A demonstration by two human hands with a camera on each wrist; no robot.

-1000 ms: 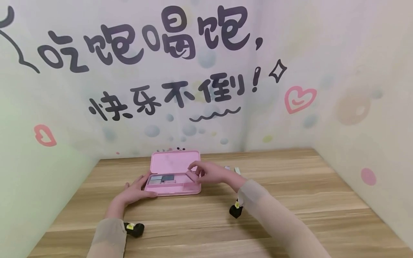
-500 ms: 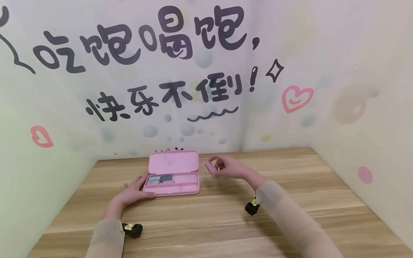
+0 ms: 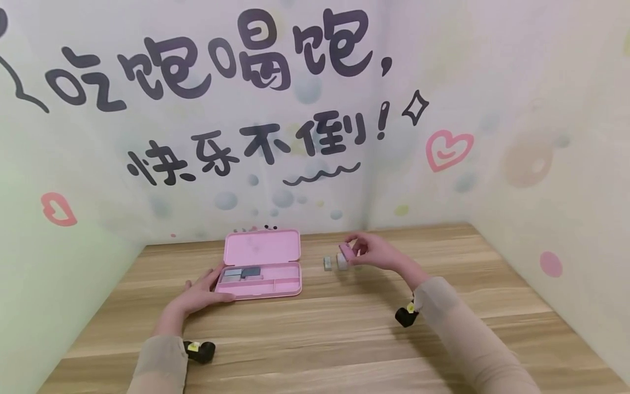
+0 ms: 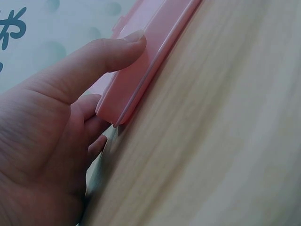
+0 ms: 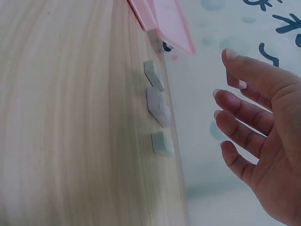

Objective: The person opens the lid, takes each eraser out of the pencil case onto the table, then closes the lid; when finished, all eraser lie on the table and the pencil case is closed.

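An opened pink pencil case [image 3: 262, 245] lies at the back of the table, its lid tipped back. My left hand [image 3: 196, 296] holds its left end, thumb [image 4: 127, 52] on the front part and fingers round the end. Inside are several small grey-blue blocks [image 3: 252, 271] in the rear compartment. Between thumb and fingertips, my right hand [image 3: 378, 252] pinches a small pink block [image 3: 346, 251], raised above the table to the right of the case. Below it, a pale green block [image 5: 154, 75], a whitish block [image 5: 158, 106] and another pale green block [image 5: 162, 143] stand in a row.
The wooden table [image 3: 295, 339] meets a printed backdrop [image 3: 221, 126] with black lettering just behind the case. A side wall [image 3: 551, 180] bounds the table on the right. Black wrist cameras [image 3: 202, 352] sit at both wrists.
My right hand has carried the pink block out of the pencil case and rightward, over the blocks on the table. The left hand has stayed on the case.
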